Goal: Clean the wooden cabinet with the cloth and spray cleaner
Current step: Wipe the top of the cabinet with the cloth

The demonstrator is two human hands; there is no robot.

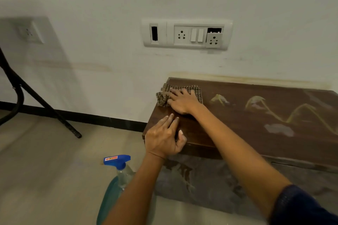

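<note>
Sitting low against the white wall (109, 23), the dark wooden cabinet (247, 133) fills the right half of the view, its top facing the camera. Yellowish squiggly streaks (296, 113) and a pale grey smear (279, 129) mark the right part of the top; left part looks plain dark wood. Checked cloth (164, 95) lies bunched at the back left corner of the top, near the wall. Right hand (182, 101) is flat on the cloth, fingers spread, palm down, pressing it to the wood, not clenched. Left hand (164, 137) rests open on the front left corner of the top, fingers flat on the surface, thumb hooked over the front edge; holds nothing. The two hands are near each other but apart. Cabinet front below the edge is dusty grey with darker wet-looking patches.

Spray bottle (118, 179) stands on the floor (45, 170) just left of the cabinet, blue trigger head, clear body with bluish liquid, partly hidden behind the left forearm. Dark blue sleeve (301, 206) shows at lower right. On the wall above the cabinet, a white switchboard (186, 33) with sockets and switches; one socket module hangs crooked. Black metal stand legs (36, 100) at far left, black skirting along the wall base.
</note>
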